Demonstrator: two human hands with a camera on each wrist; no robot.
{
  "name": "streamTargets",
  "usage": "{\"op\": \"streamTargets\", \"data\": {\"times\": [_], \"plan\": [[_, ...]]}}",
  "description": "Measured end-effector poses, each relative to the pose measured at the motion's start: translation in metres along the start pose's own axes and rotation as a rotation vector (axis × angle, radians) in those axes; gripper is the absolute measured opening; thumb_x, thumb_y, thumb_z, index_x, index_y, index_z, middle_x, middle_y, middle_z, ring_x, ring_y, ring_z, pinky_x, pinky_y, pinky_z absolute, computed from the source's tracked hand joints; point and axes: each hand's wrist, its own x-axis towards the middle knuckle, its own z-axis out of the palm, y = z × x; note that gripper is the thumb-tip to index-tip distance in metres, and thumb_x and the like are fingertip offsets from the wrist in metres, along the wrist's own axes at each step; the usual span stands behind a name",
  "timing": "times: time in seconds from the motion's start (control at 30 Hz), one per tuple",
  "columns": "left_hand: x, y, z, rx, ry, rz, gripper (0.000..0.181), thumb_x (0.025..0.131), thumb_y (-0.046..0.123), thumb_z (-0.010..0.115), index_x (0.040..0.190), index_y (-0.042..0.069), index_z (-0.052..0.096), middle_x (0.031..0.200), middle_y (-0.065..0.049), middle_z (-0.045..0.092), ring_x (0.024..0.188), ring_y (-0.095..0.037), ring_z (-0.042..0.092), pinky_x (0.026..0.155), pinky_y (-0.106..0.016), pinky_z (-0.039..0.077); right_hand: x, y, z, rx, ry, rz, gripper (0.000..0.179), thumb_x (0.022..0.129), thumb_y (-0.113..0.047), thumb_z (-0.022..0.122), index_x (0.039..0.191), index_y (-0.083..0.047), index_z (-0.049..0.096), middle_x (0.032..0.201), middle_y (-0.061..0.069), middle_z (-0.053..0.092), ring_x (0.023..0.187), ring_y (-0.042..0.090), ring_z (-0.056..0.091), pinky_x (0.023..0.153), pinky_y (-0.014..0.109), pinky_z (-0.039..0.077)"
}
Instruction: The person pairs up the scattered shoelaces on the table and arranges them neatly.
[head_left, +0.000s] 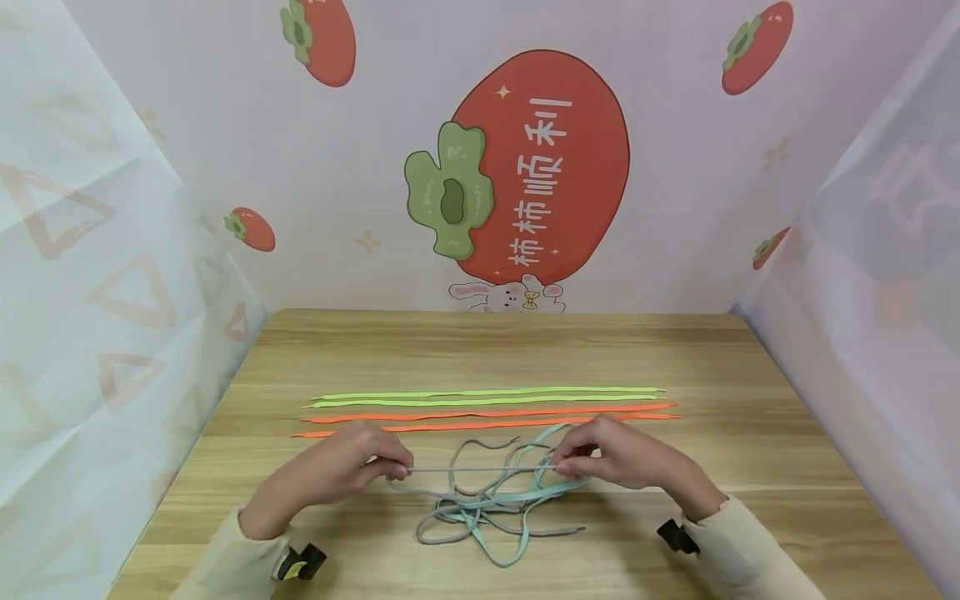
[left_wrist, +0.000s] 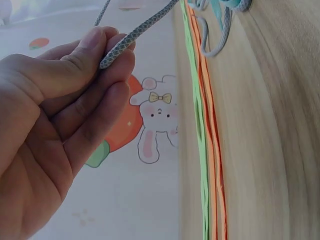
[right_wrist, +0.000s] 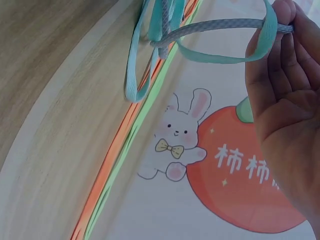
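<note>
A grey shoelace [head_left: 483,469] is drawn straight between the two hands, just above a loose tangle. My left hand [head_left: 367,460] pinches it between thumb and fingers; the left wrist view shows the grey cord [left_wrist: 142,32] bending at that grip. On the other side my right hand [head_left: 611,454] pinches the same grey lace [right_wrist: 215,25]. A flat light-blue shoelace [right_wrist: 270,30] passes across the right fingers in the right wrist view. Below the hands, grey loops and the light-blue lace [head_left: 517,550] lie tangled together on the table.
Behind the tangle, orange shoelaces [head_left: 487,412] and yellow-green shoelaces [head_left: 487,392] lie straight, side by side across the wooden table [head_left: 495,342]. A printed paper wall [head_left: 360,167] stands at the back, with white sheets [head_left: 97,292] at both sides.
</note>
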Motion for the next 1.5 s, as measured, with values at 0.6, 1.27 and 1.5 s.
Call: {"op": "streamTargets", "data": {"times": [0.6,1.27,1.5], "plan": [[-0.023,-0.001,-0.025,-0.011,0.021,-0.04,0.018,0.096,0.004,0.074,0.097,0.021,0.074,0.084,0.012,0.069,0.076,0.005,0.059,0.068,-0.015,0.053,-0.024,0.005,-0.012,0.018,0.027,0.012,0.009,0.105,-0.025,0.068,0.104,-0.023,0.076,0.084,0.009,0.075,0.073,0.013,0.069,0.067,0.026,0.059],[-0.045,-0.009,-0.043,0.027,0.118,-0.026,0.03,0.09,-0.002,0.078,0.1,0.026,0.075,0.087,0.015,0.071,0.074,0.001,0.063,0.069,-0.011,0.049,-0.061,0.013,-0.034,0.006,0.104,0.021,0.012,0.105,-0.01,0.066,0.104,-0.018,0.075,0.082,0.003,0.072,0.072,0.013,0.067,0.067,0.026,0.058],[-0.055,-0.013,-0.049,0.04,0.168,-0.007,0.035,0.087,-0.004,0.079,0.101,0.028,0.074,0.088,0.017,0.07,0.073,0.001,0.062,0.068,-0.01,0.048,-0.075,0.015,-0.044,0.029,0.132,0.023,0.016,0.104,-0.004,0.065,0.105,-0.016,0.075,0.084,0.007,0.072,0.071,0.016,0.07,0.066,0.03,0.06]]}}
